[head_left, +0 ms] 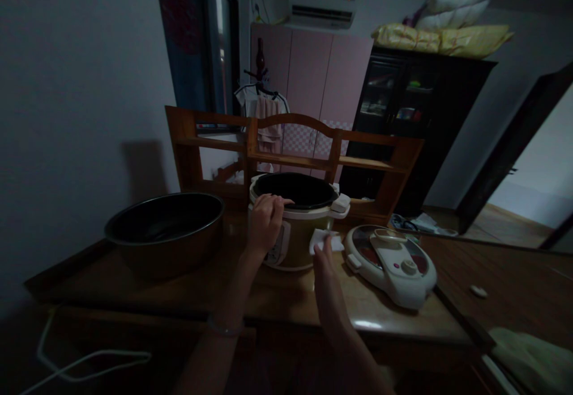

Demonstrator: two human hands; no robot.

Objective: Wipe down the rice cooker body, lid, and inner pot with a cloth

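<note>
The body of an electric cooker (pixel 295 246) stands upright without its lid on the desk, its dark inside facing up. My left hand (pixel 265 223) is on its near left rim, fingers bent over the edge and thumb side toward the opening. My right hand (pixel 329 284) holds a white tissue or cloth (pixel 319 241) against the cooker's front right side; part of the grip is hidden behind the hand. Right of the cooker lies its white lid (pixel 394 267), with a handle and a knob. A dark round inner pot (pixel 165 237) sits at the left.
A wooden shelf rack (pixel 295 159) rises along the desk's back edge. The wall borders the left side. A white cable (pixel 102 353) hangs at the lower left, and a small white object (pixel 478 291) lies on the brown surface to the right.
</note>
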